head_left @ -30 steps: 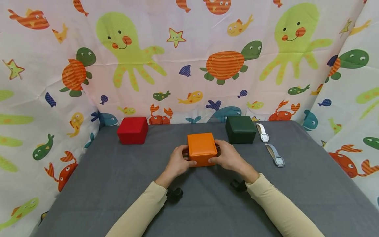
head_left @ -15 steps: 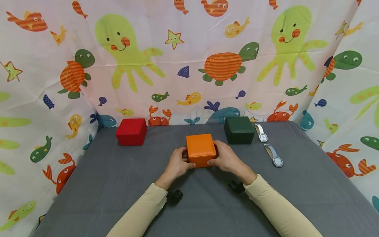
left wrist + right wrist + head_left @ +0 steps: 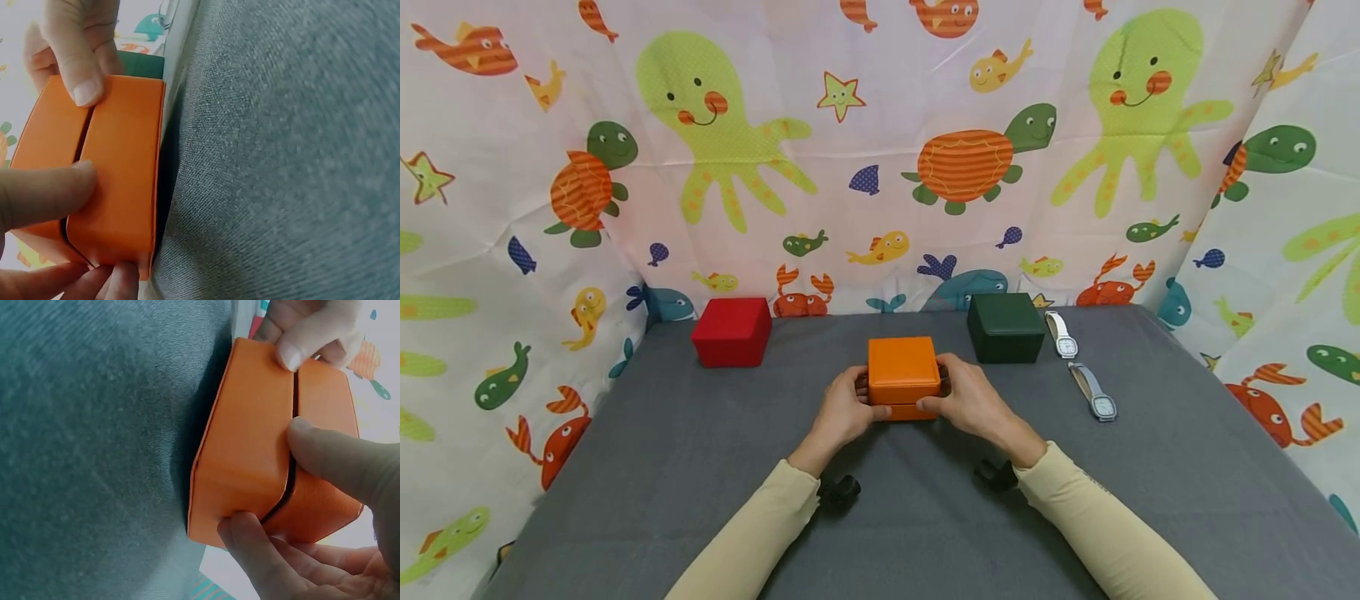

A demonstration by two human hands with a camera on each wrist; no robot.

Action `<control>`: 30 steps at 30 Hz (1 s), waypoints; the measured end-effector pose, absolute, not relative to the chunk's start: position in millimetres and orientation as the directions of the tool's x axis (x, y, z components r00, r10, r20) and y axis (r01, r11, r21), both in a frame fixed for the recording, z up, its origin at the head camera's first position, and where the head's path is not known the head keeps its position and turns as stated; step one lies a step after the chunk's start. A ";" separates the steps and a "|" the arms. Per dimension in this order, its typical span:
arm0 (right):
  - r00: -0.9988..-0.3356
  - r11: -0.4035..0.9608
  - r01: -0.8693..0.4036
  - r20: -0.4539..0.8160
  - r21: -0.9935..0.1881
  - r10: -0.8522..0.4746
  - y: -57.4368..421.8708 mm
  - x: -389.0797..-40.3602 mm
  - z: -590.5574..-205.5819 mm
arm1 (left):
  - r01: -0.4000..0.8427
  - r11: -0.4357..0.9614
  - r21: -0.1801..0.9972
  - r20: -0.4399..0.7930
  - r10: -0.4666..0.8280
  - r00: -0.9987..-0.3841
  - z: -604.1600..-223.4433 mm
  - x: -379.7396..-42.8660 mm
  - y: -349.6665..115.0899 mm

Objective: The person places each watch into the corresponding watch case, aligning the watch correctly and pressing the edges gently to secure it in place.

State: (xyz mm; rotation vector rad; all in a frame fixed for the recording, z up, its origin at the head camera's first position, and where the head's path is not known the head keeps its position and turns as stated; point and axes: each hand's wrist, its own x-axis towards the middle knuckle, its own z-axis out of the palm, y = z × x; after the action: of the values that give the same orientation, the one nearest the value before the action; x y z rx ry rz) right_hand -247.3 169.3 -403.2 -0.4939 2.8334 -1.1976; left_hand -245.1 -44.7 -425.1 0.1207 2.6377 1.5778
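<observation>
An orange watch-style box (image 3: 902, 367) sits on the grey cloth in front of the person, its front facing them. My left hand (image 3: 841, 407) grips its left side, thumb on the front and fingers around the side. On the other side my right hand (image 3: 972, 397) holds it the same way. Both wrist views show a narrow dark gap between lid and base of the orange box (image 3: 119, 169), with the thumbs at this seam. In the right wrist view, fingertips (image 3: 244, 526) press the near side of the box. The box's inside is hidden.
A red box (image 3: 732, 332) stands at the back left, a dark green box (image 3: 1006, 329) at the back right. Beside the green one lie a white-strapped watch (image 3: 1062, 335) and a second pale-strapped watch (image 3: 1093, 392). A printed sea-animal curtain (image 3: 880, 158) hangs behind the grey cloth (image 3: 700, 467).
The lid of the orange box has lifted slightly at the front, and a seam now shows between lid and base. Both hands keep their hold.
</observation>
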 end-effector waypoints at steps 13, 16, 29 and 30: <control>-0.927 0.678 -0.375 0.245 -0.633 -0.284 166.8 -245.8 -404.5 | 0.020 0.483 0.875 -0.009 0.058 -0.998 -422.8 -244.0 -45.4; -0.914 0.659 -0.405 0.271 -0.634 -0.301 168.0 -246.4 -405.6 | 0.025 0.484 0.875 -0.001 0.053 -0.999 -422.7 -243.9 -45.5; -0.860 0.682 -0.509 0.349 -0.525 -0.373 172.7 -252.1 -406.0 | 0.060 0.493 0.868 0.046 0.040 -0.998 -425.7 -243.2 -42.2; -0.860 0.682 -0.509 0.347 -0.525 -0.374 172.7 -252.2 -406.0 | 0.066 0.493 0.867 0.052 0.041 -0.998 -425.6 -242.8 -42.1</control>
State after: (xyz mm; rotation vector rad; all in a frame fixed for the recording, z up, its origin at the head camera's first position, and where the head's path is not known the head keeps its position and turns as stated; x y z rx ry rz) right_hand -252.2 172.7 -406.0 -0.8171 3.0735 -1.0684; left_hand -242.8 -42.1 -425.6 0.0979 2.7357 1.5911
